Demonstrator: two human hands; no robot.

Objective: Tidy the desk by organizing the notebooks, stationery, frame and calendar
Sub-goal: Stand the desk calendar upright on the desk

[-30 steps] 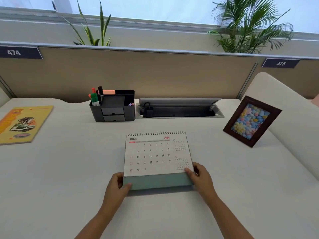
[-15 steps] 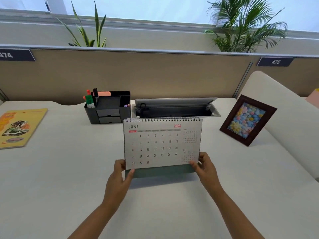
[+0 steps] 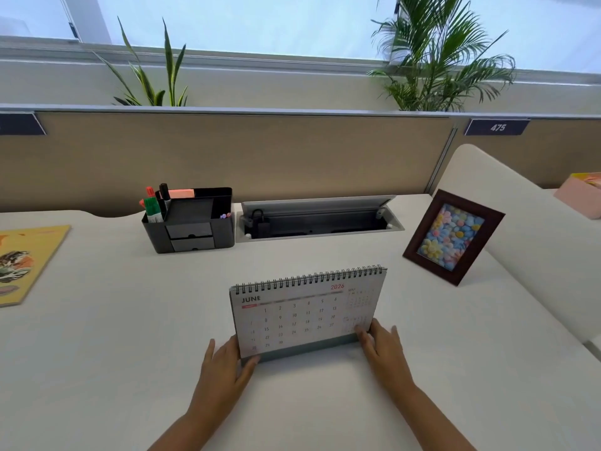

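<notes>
A spiral-bound desk calendar (image 3: 302, 314) showing June stands on the white desk (image 3: 113, 336), slightly turned. My left hand (image 3: 224, 366) grips its lower left corner and my right hand (image 3: 380, 346) grips its lower right corner. A dark wooden photo frame (image 3: 453, 237) with a flower picture leans upright at the right. A yellow notebook (image 3: 29, 262) lies flat at the far left. A black stationery organizer (image 3: 190, 222) with markers stands at the back.
An open cable tray (image 3: 320, 219) is set into the desk behind the calendar. A beige partition (image 3: 244, 154) runs along the back, with plants beyond it. A white curved divider (image 3: 520, 216) rises on the right, with a pink box (image 3: 582, 195) past it.
The calendar was tilted up from lying back to standing. It now stands on the desk slightly further right, and both hands still hold its lower corners.
</notes>
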